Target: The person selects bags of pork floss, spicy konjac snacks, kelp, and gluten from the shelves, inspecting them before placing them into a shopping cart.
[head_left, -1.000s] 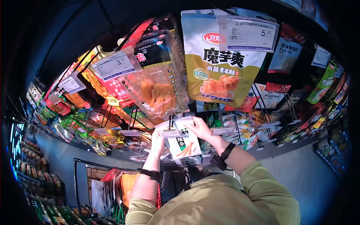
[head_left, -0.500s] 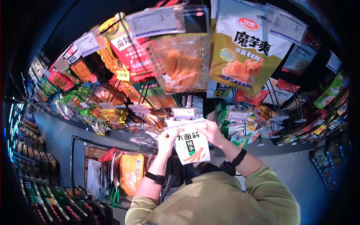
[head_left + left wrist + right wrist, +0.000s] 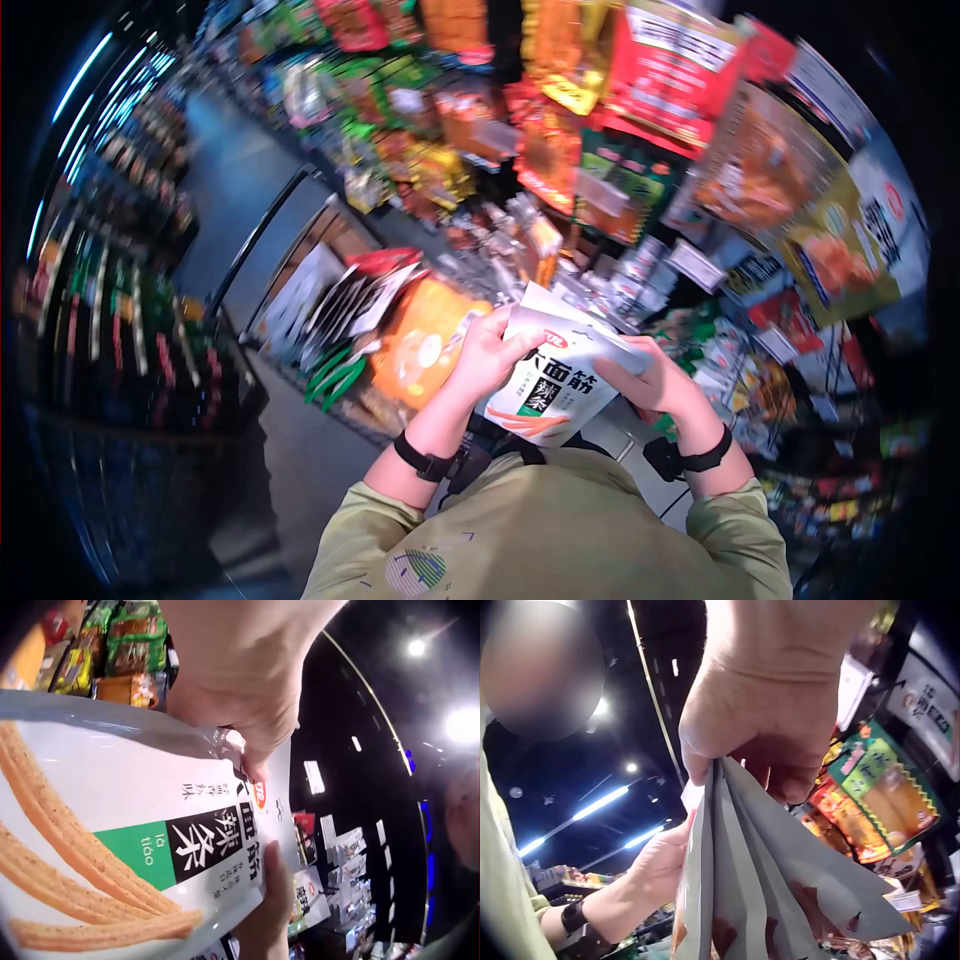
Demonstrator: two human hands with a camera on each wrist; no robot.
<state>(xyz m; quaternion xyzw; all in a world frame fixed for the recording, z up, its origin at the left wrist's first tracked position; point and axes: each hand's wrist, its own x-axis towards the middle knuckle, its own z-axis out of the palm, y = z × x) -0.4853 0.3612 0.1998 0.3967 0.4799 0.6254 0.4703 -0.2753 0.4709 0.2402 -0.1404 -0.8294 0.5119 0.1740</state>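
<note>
Both hands hold a white snack bag [image 3: 555, 375] with black characters and a picture of orange strips, in front of the chest. The left hand [image 3: 492, 352] pinches its upper left edge, thumb on the printed front. At the opposite edge the right hand [image 3: 648, 378] grips it, thumb also on the front. In the left wrist view the bag [image 3: 135, 825] fills the lower left, the left hand [image 3: 236, 675] above it. Several grey layers of bags [image 3: 757, 877] fan out below the right hand [image 3: 769, 720] in the right wrist view; its fingers curl behind them.
A wire cart [image 3: 262, 215] at the left holds an orange package [image 3: 425, 340] and other bags. Hanging snack bags [image 3: 675, 75] line the rack ahead and to the right. Dark shelves [image 3: 130, 330] stand at the far left, beside a floor aisle [image 3: 235, 160].
The head view has swung left, so the rack has shifted rightward and the cart shows more fully. The bag, held in both hands, has come away from the rack and closer to the chest.
</note>
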